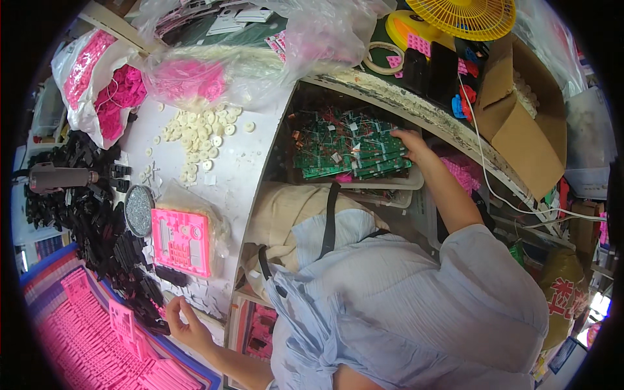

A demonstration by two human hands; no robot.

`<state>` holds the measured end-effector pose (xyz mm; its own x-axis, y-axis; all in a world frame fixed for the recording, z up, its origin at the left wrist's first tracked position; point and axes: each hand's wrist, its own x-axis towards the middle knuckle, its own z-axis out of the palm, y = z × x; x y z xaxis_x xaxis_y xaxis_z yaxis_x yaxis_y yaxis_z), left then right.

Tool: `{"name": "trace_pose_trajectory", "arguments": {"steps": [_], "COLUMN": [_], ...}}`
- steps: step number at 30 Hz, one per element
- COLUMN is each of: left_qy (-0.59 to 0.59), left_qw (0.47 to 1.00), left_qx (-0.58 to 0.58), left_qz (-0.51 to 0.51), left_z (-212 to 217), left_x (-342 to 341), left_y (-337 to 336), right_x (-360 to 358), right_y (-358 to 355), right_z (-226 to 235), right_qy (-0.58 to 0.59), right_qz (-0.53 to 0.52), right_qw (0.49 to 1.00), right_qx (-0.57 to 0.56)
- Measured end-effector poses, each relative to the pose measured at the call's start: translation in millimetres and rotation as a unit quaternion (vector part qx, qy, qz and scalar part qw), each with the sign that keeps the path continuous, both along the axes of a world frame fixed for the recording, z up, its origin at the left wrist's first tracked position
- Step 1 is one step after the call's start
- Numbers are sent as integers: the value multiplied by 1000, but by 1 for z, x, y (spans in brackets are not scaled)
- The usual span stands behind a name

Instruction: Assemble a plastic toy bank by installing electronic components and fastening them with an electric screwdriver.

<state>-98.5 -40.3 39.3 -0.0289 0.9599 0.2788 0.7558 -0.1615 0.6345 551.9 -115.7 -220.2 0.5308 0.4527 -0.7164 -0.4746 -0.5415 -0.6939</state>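
My right hand [409,144] reaches into a clear plastic bin [390,184] and has its fingers closed at the right edge of the green circuit boards [351,146]. These boards lie stacked, with thin wires and small parts on top; how many are gripped is hidden. My left hand [188,325] hangs near the table's front edge, fingers apart and holding nothing. Above it on the white table [253,162] lies a pink plastic panel [181,242] with button holes. A small black part [171,275] sits just below that panel, beside a round speckled grey pad [138,210].
Cream round pieces [201,133] are spread over the table. Black plastic parts [78,188] pile at the left, with pink panels [91,344] below. A worn ledge [416,107] runs above the bin; a yellow fan [461,16], cardboard box [530,123] and white cable [484,156] are there.
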Motion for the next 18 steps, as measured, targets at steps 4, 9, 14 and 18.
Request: {"name": "trace_pose_trajectory", "arguments": {"steps": [4,9,14,18], "left_qy": [-17,10,11,14], "left_qw": [999,1000,999,1000], "left_qx": [-11,0,0,-10], "left_qz": [-47,-26,-35,-17], "left_z": [-18,0,4,2], "left_x": [18,17,31,29], "left_y": [14,-7,-6,-10], "right_x": [82,-43,-34,-3], "right_y": [-47,35,48,39], "right_z": [-90,46,17,-5], "right_qy": [-294,-555,-487,-381], "right_qz": [201,323,303,313], "right_qw": [920,753,772,829], "right_qx": [-167,-142,-273,-265]}}
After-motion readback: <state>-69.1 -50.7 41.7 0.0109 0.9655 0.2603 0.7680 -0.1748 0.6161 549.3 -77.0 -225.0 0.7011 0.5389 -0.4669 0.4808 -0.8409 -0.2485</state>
